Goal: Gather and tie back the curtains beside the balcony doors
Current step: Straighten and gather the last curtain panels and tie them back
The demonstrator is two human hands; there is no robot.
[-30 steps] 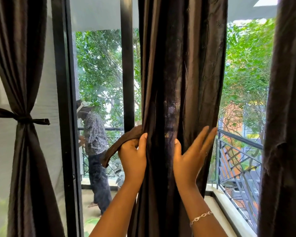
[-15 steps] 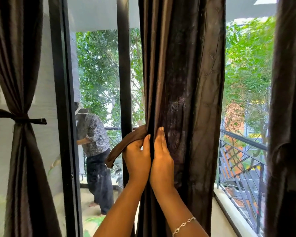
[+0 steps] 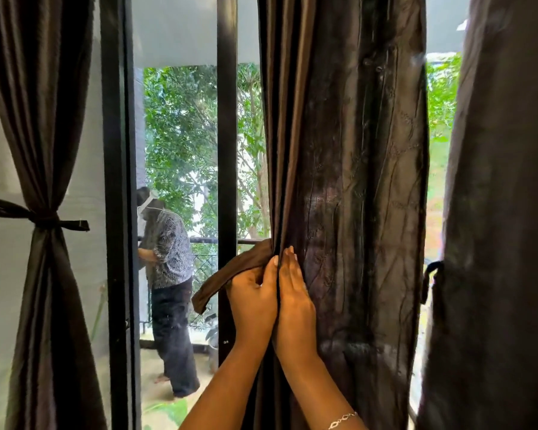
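pressing flat on the middle curtain [image 3: 354,181], right hand [image 3: 295,293] has fingers straight, together, pointing up. left hand [image 3: 252,302] touches it side by side, fingers curled round the tie strap [image 3: 227,277]. strap: flat soft brown band, slanting down-left from the curtain edge, free end loose. curtain: dark brown, crinkled, faintly sheer, long axis vertical, hanging in folds, untied. left curtain [image 3: 44,135] cinched by a knotted tie [image 3: 44,217]. beyond the black door frame [image 3: 227,119], a person [image 3: 171,274] on the balcony.
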